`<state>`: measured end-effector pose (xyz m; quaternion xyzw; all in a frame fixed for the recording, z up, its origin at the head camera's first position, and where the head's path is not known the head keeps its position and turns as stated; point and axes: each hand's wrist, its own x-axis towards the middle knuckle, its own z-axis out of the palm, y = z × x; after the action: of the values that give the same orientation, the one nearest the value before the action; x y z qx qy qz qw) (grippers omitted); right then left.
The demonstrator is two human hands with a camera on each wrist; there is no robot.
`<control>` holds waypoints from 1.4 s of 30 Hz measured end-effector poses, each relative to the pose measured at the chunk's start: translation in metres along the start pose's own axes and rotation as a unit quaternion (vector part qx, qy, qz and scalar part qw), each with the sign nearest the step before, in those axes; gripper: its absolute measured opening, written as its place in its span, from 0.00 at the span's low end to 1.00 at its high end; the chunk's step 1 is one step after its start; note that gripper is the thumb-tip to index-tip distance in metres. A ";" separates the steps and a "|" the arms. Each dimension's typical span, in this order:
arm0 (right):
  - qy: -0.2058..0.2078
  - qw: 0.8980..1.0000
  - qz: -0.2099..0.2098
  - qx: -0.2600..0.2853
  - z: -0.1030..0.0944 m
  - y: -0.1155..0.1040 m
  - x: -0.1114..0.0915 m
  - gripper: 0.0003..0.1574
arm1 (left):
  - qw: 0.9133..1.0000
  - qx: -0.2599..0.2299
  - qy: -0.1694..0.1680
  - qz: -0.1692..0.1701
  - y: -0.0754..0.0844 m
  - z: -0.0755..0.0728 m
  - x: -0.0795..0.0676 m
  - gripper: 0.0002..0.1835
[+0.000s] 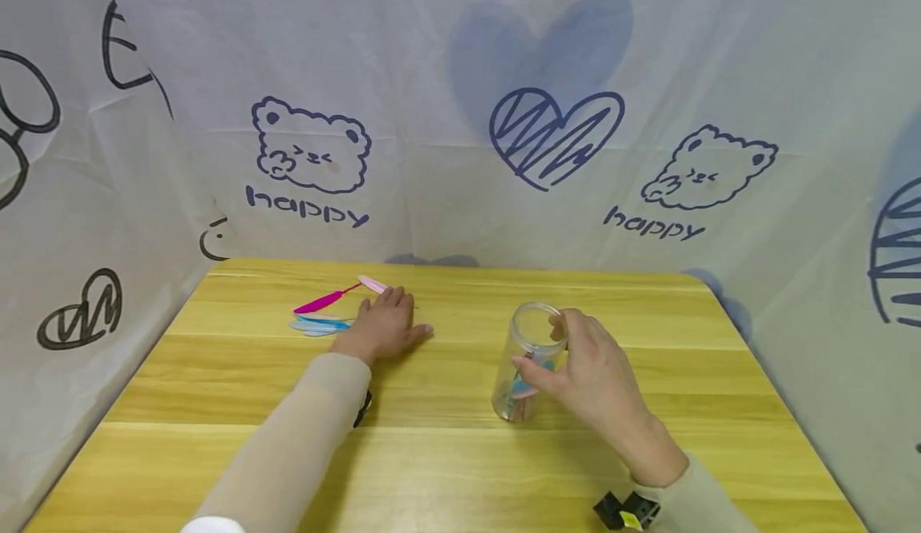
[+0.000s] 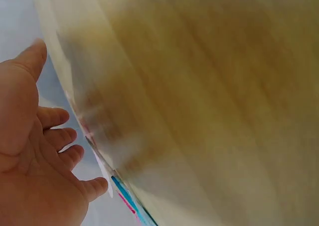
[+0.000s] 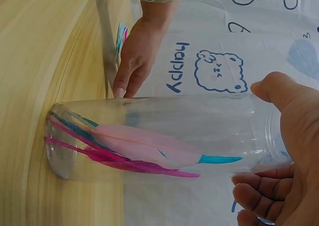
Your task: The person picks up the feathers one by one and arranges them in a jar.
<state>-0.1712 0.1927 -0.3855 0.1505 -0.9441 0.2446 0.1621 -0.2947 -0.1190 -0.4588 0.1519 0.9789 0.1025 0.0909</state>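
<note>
Magenta shows first at the left, on a feather [image 1: 316, 304] lying on the wood-grain table [image 1: 446, 469], its quill running toward a pale pink feather [image 1: 372, 284]. Just nearer to me lie blue feathers [image 1: 320, 325], bunched close together. Next comes my left hand [image 1: 384, 321], palm down beside them, thumb out to the right; the left wrist view shows its fingers loosely bent and apart, with no feather pinched, though I cannot tell whether they touch one. Further right, well apart from that pile, the clear jar [image 1: 507, 377] stands slightly tilted, and my right hand [image 1: 597, 365] grips it near the rim, thumb on one side and fingers on the other.

From the head, the jar's contents are a small blue and pink patch; the right wrist view shows them plainly: a broad light pink feather [image 3: 144, 143], magenta plumes [image 3: 144, 167] and a turquoise tip [image 3: 219, 159].

I count one jar, one magenta and one pale pink feather on the table, and at least two blue; overlap hides the exact number inside. Behind, the white sheet [image 1: 432, 189] bears two "happy" bears [image 1: 312, 149].
</note>
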 end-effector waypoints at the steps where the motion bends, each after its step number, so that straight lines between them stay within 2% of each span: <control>1: 0.001 1.000 0.000 0.000 0.000 0.000 0.000 0.38 | 1.000 0.002 -0.005 0.001 0.000 0.001 0.000 0.44; 7: -0.003 1.000 0.004 0.001 0.000 0.000 -0.001 0.39 | 0.999 0.013 -0.036 0.008 0.003 0.005 0.002 0.45; 15: -0.001 1.000 0.003 0.001 -0.001 0.000 -0.001 0.38 | 0.998 0.007 -0.046 0.046 0.014 0.002 -0.002 0.37; 22: -0.006 1.000 0.006 0.000 -0.001 0.000 -0.001 0.37 | 0.995 0.031 -0.055 0.083 0.020 0.006 -0.011 0.30; 27: -0.007 1.000 0.006 -0.003 0.000 -0.001 0.000 0.36 | 0.991 0.047 -0.046 0.118 0.021 0.011 -0.023 0.27; 30: -0.005 1.000 0.004 -0.003 0.000 -0.001 0.000 0.36 | 0.989 0.035 -0.041 0.139 0.021 0.012 -0.032 0.23; 36: -0.008 1.000 0.007 -0.001 0.001 -0.002 -0.001 0.36 | 0.985 -0.004 -0.031 0.171 0.016 0.009 -0.051 0.11; 42: -0.006 1.000 0.007 -0.002 0.001 -0.002 -0.001 0.36 | 0.984 -0.054 -0.040 0.167 0.009 0.004 -0.065 0.17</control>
<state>-0.1701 0.1908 -0.3861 0.1444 -0.9466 0.2426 0.1554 -0.2308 -0.1302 -0.4509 0.3122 0.9284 0.1624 0.1194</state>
